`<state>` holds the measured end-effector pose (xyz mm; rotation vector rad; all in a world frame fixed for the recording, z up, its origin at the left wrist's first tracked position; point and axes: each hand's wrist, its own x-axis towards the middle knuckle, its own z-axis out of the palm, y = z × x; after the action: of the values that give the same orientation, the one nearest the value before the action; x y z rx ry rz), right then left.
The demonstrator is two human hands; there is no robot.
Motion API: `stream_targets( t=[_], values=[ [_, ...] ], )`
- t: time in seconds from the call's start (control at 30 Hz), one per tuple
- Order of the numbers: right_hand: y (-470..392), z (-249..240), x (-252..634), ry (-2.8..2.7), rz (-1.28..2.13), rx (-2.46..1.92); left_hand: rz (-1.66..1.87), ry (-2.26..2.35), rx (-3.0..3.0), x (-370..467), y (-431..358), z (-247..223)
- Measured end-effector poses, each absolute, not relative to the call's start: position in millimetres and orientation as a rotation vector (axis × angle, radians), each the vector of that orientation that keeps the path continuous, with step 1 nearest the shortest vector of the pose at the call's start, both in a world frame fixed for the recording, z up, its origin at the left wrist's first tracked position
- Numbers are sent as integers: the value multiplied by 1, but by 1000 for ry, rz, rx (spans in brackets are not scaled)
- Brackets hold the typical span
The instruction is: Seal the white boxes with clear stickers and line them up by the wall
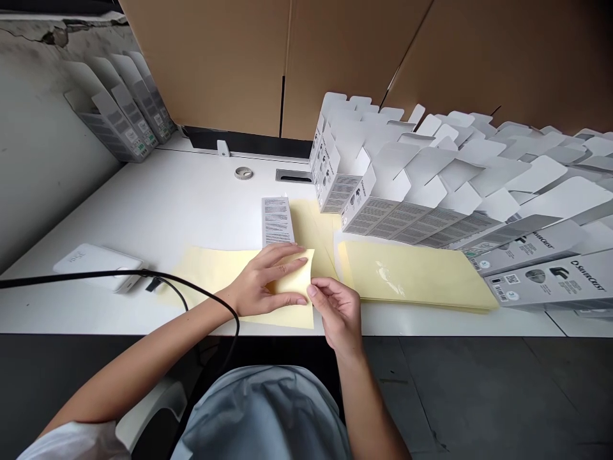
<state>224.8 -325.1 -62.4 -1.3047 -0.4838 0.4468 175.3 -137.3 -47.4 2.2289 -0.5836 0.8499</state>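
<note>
A pale yellow sheet (282,314) lies in front of me, its right end lifted a little. My left hand (268,281) rests on it with the fingers spread. At the sheet's right edge, my right hand (338,306) pinches the yellow sheet between thumb and fingers. Just behind my left hand is a small grey-white printed leaflet (278,220), lying partly over more yellow sheets (313,233). To the right of my hands lies a stack of yellow sheets (421,275) with a clear shiny piece on top.
Open-flapped printed boxes (383,191) stand in rows at the right. More boxes (127,121) lean at the far left. A white power bank (103,265) with a black cable (191,291) and a tape roll (243,173) are on the white table (191,191). Cardboard (215,64) stands behind.
</note>
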Motion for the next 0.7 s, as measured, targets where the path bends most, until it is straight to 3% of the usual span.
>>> stream_targets(
  t=[0.27, 0.7],
  values=[
    [-328, -43, 225, -694, 292, -1481, 1010, -526, 2197, 169, -150, -35],
    [-331, -41, 221, -918, -32, -1634, 327, -385, 2083, 172, -142, 3]
  ],
)
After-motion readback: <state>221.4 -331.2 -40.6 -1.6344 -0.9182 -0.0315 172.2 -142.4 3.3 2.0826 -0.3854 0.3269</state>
